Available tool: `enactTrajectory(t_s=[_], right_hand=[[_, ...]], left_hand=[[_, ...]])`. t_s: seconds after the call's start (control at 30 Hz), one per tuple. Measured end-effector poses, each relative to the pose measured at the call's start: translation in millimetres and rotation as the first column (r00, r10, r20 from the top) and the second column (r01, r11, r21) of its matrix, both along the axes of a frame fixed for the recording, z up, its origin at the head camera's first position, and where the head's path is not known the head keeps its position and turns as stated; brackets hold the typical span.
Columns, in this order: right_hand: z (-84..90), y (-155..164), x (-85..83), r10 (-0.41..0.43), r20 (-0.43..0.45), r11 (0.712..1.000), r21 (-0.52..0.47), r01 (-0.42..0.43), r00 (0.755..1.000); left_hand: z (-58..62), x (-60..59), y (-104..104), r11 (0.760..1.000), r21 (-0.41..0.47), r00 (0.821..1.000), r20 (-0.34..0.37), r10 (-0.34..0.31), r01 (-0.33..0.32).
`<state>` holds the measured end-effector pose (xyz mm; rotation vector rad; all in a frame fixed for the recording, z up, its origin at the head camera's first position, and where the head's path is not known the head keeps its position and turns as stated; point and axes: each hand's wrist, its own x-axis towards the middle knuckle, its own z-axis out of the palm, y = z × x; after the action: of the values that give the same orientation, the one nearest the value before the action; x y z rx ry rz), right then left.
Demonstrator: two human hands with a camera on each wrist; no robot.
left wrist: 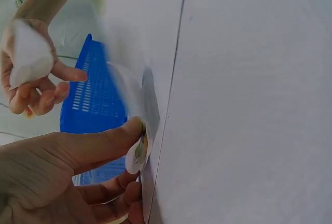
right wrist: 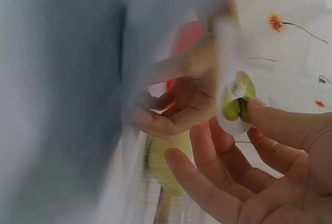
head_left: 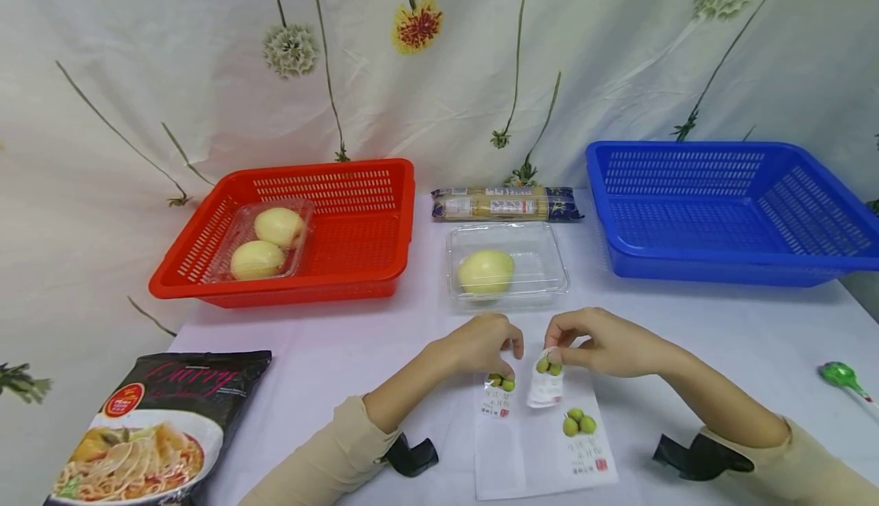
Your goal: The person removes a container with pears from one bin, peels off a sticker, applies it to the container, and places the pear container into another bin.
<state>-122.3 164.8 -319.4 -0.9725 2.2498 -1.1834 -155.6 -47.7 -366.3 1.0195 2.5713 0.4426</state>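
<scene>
Lowest in the head view, a curry noodle bag (head_left: 151,430) lay at lower left and a white sheet (head_left: 542,445) printed with green fruit lay bottom centre on the table (head_left: 721,338). Left hand (head_left: 484,349) pinched a small packet (head_left: 498,395) at its top edge, just above the sheet; thumb and fingers were closed on it, as the left wrist view also showed (left wrist: 139,154). Right hand (head_left: 597,346) pinched a second packet (head_left: 547,384) the same way, lifted slightly, thumb pressed on its green print (right wrist: 237,102). Both packets sat side by side, near but apart, centre bottom of frame. Behind the hands a clear tray (head_left: 508,268) held one pale fruit (head_left: 485,272). A noodle pack (head_left: 507,204) lay beyond it. Red basket (head_left: 295,231) at middle left held a clear box (head_left: 264,240) with two pale fruits. Blue basket (head_left: 728,212) stood at upper right. A green lollipop (head_left: 843,378) lay at the right edge.
</scene>
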Motion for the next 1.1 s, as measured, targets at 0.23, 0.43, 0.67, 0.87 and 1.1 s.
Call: enactTrajectory(t_s=[0.23,0.43,0.67,0.87,1.1], right_hand=[[17.7,-2,-15.2,-0.063,-0.093,0.997,-0.053,0.058,0.994],[25.7,-9,-54.6,-0.117,-0.163,0.992,-0.065,0.108,0.980],[28.5,-21,-103.4,-0.154,-0.233,0.988,-0.050,0.146,0.960],[26.6,-32,-130.5,-0.119,-0.311,0.991,0.013,0.130,0.943],[23.4,-42,-141.9,-0.080,-0.321,0.992,0.067,0.107,0.944]], left_hand=[[1.0,0.5,0,1.000,-0.017,1.000,0.006,-0.007,0.008],[11.2,5.6,-3,0.997,-0.069,0.995,-0.080,-0.052,0.047],[33.2,1.9,-10,0.997,0.046,0.983,-0.166,0.075,-0.068],[35.8,-7.9,-15,0.963,0.235,0.874,-0.430,0.226,-0.133],[23.8,-19.4,-17,0.951,0.279,0.811,-0.521,0.268,-0.135]])
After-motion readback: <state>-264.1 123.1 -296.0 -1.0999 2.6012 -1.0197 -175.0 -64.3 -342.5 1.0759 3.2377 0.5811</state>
